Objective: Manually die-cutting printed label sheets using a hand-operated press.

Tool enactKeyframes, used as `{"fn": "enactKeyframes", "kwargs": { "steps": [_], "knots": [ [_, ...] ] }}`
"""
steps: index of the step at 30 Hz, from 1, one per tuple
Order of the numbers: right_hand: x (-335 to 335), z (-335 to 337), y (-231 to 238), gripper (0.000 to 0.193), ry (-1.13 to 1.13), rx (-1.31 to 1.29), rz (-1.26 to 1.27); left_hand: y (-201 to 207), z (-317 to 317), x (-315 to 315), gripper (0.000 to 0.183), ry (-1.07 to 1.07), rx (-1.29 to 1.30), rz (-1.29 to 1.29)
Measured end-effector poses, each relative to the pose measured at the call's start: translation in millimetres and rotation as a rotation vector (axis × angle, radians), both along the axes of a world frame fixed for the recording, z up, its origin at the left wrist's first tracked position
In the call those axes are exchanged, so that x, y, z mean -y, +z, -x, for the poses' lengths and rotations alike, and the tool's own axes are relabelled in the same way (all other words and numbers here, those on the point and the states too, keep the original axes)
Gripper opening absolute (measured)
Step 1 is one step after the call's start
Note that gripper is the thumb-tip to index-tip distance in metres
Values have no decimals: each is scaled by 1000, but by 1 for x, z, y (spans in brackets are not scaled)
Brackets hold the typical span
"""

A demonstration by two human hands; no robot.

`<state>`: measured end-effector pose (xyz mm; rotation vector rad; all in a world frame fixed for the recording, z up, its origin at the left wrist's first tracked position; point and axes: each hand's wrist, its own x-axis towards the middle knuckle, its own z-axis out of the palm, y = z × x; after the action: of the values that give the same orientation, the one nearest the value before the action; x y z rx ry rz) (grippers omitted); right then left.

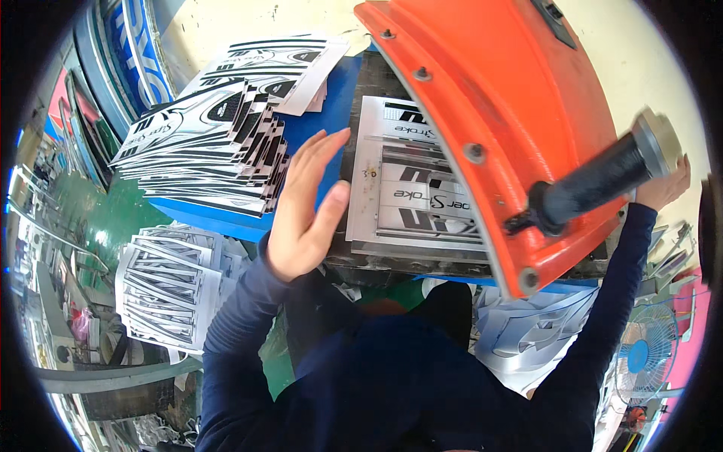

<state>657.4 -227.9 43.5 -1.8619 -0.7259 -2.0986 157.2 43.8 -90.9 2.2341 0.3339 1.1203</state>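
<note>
Off the table's left edge, lower down, a loose pile of cut printed sheets [169, 290] lies fanned out. On the blue table [320, 124], toward its far left corner, sits a tall stack of black-and-white printed sheets [207, 151], slipping sideways, with a few more spread behind it.

My left hand [305, 207] is next, near the table's front edge. Its grip is fully released: palm flat, fingers [312, 154] straight and together, thumb out to the side. It holds nothing. It hovers between the stack and the press bed, with the thumb side just beside the left edge of the printed sheet [410, 188] that lies flat on the dark bed [361, 83]. Whether my thumb actually touches that sheet I cannot tell from this angle.

Over the sheet's right side the orange press plate [489, 113] stands tilted up, bolts along its curved rim, hiding part of the print. A black handle [595, 184] sticks out from its lower right.

My right hand [666, 184] is at the far end of that handle, by the table's right edge. The metal cap of the handle covers most of the fingers, so the grip there is probably clenched around the end, but I cannot say for sure.
</note>
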Motion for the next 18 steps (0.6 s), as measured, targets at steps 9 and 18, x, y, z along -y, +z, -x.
{"fn": "enactKeyframes", "kwargs": {
  "steps": [9,18],
  "knots": [
    [-17,121,-27,86,1567,-942,-104,-11,-4,-4,52,88,-246,-68],
    [-16,12,-21,16,1460,-1071,-604,-15,-6,-6,50,106,-257,-107]
  ]
}}
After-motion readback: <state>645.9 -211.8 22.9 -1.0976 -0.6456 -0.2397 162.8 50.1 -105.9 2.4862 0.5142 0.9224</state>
